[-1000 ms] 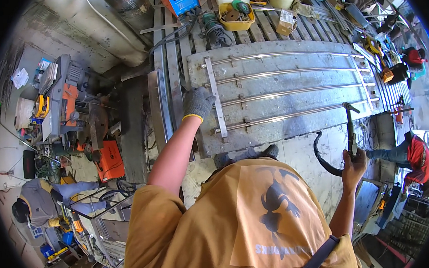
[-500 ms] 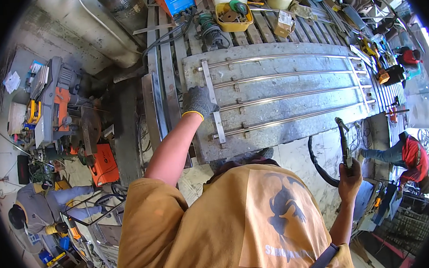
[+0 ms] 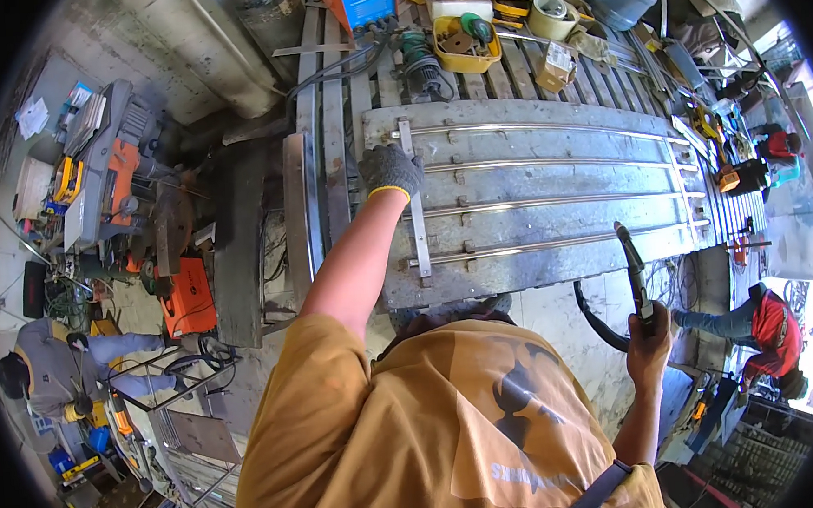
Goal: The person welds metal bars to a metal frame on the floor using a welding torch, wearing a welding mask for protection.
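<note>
My left hand, in a grey knit glove with a yellow cuff, lies closed over a flat metal bar. That bar crosses the left ends of several shiny metal rods, and a second flat bar crosses their right ends. The rods lie on a grey metal plate, with small metal blocks along them. Bare and wrapped round its handle, my right hand holds a welding torch. The torch's nozzle points up toward the nearest rod, and its black cable hangs below the plate's edge.
Behind the plate are a blue-and-orange welding machine, an angle grinder, a yellow tub of discs and a small carton. One person bends at the left; another in red is at the right.
My left hand has slid along the flat bar toward its far end. The right hand has brought the torch leftward, its nozzle now over the plate. The whole view has shifted slightly.
</note>
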Demonstrator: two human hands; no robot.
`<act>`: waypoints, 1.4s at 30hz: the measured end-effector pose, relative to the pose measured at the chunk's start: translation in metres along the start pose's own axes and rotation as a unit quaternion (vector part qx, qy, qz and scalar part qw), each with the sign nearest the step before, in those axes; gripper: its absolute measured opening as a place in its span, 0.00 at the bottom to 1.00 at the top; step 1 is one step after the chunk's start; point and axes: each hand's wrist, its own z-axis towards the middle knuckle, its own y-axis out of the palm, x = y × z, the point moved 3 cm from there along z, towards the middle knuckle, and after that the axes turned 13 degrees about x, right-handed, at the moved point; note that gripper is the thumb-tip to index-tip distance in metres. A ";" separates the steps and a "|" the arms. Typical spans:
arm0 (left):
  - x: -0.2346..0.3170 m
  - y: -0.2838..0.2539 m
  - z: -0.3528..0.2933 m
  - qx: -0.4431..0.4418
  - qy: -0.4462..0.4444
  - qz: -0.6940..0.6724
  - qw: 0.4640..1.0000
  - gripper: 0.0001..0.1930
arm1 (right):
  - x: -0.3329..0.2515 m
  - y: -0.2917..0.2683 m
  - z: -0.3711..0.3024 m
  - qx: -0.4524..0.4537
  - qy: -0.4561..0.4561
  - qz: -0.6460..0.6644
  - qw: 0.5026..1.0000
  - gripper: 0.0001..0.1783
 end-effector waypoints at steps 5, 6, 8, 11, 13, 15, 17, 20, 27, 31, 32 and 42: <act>0.010 0.017 0.027 0.010 -0.062 0.011 0.998 0.29 | 0.016 -0.009 -0.006 -0.015 0.019 -0.009 1.000 0.20; 0.006 0.022 0.031 0.008 -0.057 0.015 0.998 0.29 | 0.019 -0.010 -0.008 -0.011 0.032 -0.004 0.999 0.20; 0.014 0.020 0.034 -0.018 -0.081 0.002 0.997 0.30 | 0.025 -0.014 -0.012 -0.014 0.056 -0.016 0.998 0.20; 0.021 0.020 0.036 -0.026 -0.079 0.010 0.996 0.31 | 0.035 -0.019 -0.018 0.003 0.056 -0.003 0.998 0.20; 0.021 0.025 0.037 -0.022 -0.078 0.014 0.997 0.32 | 0.041 -0.020 -0.019 0.005 0.053 -0.016 0.998 0.20; 0.021 0.026 0.035 0.023 -0.081 0.020 0.996 0.32 | 0.039 -0.022 -0.018 0.000 0.059 -0.022 0.998 0.20; 0.014 0.028 0.032 0.042 -0.076 0.025 0.996 0.32 | 0.038 -0.024 -0.017 -0.011 0.061 -0.029 0.998 0.20; 0.002 0.015 0.032 -0.001 -0.066 0.026 0.997 0.34 | 0.040 -0.020 -0.010 -0.022 0.060 -0.025 0.998 0.21; -0.003 -0.035 -0.045 -0.172 0.168 0.090 0.967 0.76 | 0.043 -0.003 0.004 0.015 0.027 -0.050 0.998 0.22; 0.004 -0.042 -0.061 -0.192 0.204 0.143 0.949 0.86 | 0.038 0.016 0.013 0.016 0.033 -0.040 0.999 0.22; 0.005 -0.044 -0.061 -0.188 0.213 0.148 0.947 0.86 | 0.036 0.020 0.016 0.006 0.042 -0.026 0.999 0.23; 0.017 -0.042 -0.048 -0.209 0.211 0.165 0.941 0.83 | 0.006 0.034 0.029 -0.053 0.010 -0.045 0.998 0.25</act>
